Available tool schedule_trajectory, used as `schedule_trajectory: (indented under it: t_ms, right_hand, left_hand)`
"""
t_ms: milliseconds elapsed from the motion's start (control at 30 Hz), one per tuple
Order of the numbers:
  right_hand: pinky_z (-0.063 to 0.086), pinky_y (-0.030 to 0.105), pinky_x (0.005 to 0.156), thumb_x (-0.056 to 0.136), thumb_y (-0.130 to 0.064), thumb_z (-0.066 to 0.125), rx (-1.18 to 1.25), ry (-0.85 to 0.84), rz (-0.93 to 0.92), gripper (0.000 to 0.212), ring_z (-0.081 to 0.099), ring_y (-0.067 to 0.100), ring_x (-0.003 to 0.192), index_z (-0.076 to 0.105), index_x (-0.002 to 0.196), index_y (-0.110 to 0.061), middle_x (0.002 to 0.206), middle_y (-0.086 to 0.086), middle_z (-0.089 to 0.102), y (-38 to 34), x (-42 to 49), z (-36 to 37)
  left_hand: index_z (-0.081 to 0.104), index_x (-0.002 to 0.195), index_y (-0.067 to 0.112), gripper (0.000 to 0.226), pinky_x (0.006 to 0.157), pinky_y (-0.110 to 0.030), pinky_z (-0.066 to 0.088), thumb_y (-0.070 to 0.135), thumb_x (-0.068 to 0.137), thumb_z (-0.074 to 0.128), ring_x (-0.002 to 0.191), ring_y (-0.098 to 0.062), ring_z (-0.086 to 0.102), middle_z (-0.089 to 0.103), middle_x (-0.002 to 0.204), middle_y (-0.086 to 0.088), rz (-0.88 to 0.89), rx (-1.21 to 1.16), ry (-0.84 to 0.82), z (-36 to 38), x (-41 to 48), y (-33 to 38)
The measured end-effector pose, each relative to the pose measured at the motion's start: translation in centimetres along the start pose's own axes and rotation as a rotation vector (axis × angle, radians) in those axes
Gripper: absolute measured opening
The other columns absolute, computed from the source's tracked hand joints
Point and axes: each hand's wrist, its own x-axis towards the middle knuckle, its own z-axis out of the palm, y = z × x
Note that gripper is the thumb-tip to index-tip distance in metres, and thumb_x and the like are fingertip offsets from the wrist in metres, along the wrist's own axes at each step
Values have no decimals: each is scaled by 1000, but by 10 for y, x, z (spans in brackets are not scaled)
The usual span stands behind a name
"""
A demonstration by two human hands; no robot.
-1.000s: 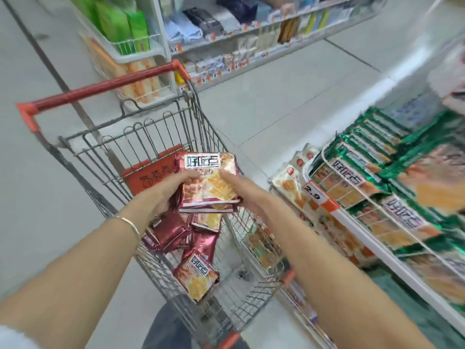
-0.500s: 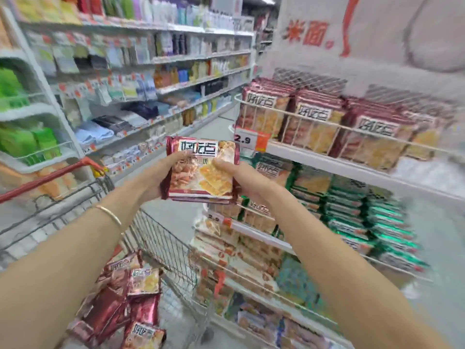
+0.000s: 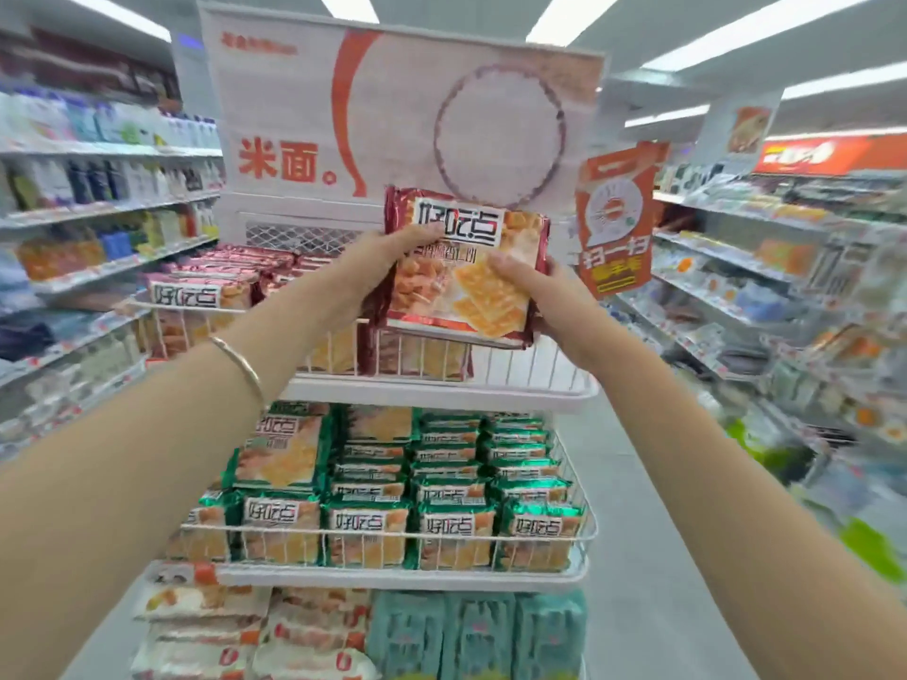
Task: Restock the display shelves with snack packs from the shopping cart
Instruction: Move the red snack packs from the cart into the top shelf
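The red snack pack (image 3: 471,277) is up in the air between both hands, just above the wire rail (image 3: 520,360) of the top shelf (image 3: 441,392). The left hand (image 3: 383,260) grips its left edge, thumb curled over the printed front and the other fingers hidden behind. The right hand (image 3: 537,296) holds the lower right corner in the same way, thumb on the front.

I judge it light, with a slick, crinkly foil wrapper and brittle crackers inside, so the side edges are the right places to hold. Pressing on the flat faces would risk crushing the contents. Its bottom edge looks layered (possibly more than one pack stacked together, though I cannot be sure), and a stack in slick foil could slide apart if the grip loosens.

Straight below the fingers one red pack (image 3: 417,358) stands behind the rail. Below and right of the right fingers the shelf looks bare, the likeliest open slot. Left of the left fingers, more red packs (image 3: 211,292) fill the row. The rail is the edge to clear, so the pack should go over it, then down. Above the fingers hangs the sign board (image 3: 392,115), and an orange tag (image 3: 616,218) sits near the right fingers, which limits any swing that way. Green packs (image 3: 368,525) fill the shelf farther below.
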Motion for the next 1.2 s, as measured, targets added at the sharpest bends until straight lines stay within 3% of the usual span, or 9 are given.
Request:
schedule_trajectory:
  t_ms: [100,300,433,533,600,667,867,1100,1200]
  right_hand:
    - [55,42,97,82,-45,77,18,40,-64,44,73,15,99,60,118,-26,109,-4,75,-4,31,-60]
    - [54,36,95,59,-45,92,-113,28,8,87,69,19,106,51,129,-15,117,3,69,42,106,-124]
    - [57,26,83,67,-27,94,-410,-133,87,49,69,10,91,63,104,-22,94,-5,72,94,144,-126]
    - [51,43,98,49,-70,83,-838,-195,82,69,65,19,105,67,105,-32,97,-9,70,109,162,-115]
    - [43,50,106,35,-83,73,-916,-152,112,105,57,24,120,56,127,-35,119,-5,67,114,175,-119]
    - [34,53,114,37,-81,77,-853,-152,83,139,42,27,138,21,154,-30,149,2,48,119,180,-125]
    - [15,45,124,67,-50,88,-1010,-387,-114,118,13,19,152,13,157,-41,166,-7,8,118,178,-126]
    - [3,53,124,71,-55,83,-1245,-334,-168,122,1,23,154,0,158,-35,168,-1,-3,116,187,-113]
    - [-7,60,121,71,-63,77,-1513,-304,-390,130,-19,27,152,-22,153,-41,165,3,-23,121,178,-113]
  left_hand:
    - [70,102,19,39,74,-30,60,48,77,79,75,-15,73,77,86,0,113,95,-27,43,56,21]
    - [68,109,27,37,91,-26,50,50,82,76,94,-6,64,70,103,12,227,600,-67,75,147,-4]
    - [60,128,18,72,100,-31,44,52,70,85,109,-16,55,58,120,6,83,1022,-113,68,185,-38]
    - [59,131,16,80,103,-39,46,56,67,85,113,-20,58,61,130,0,12,1165,-132,68,207,-55]
    - [57,132,20,85,102,-42,46,64,64,83,115,-22,56,59,132,-1,37,1261,-94,68,216,-56]
    - [46,143,28,96,109,-45,39,67,63,82,131,-26,45,46,143,-3,119,1333,-105,69,219,-54]
    - [10,155,49,113,122,-56,7,59,68,83,154,-22,-1,-6,167,1,45,1421,-361,61,221,-64]
    - [-5,154,49,114,121,-59,13,61,74,75,154,-21,7,-13,167,5,36,1523,-354,67,222,-64]
    - [-14,155,44,131,122,-53,14,65,66,80,154,-18,6,-17,166,4,74,1558,-377,61,217,-61]
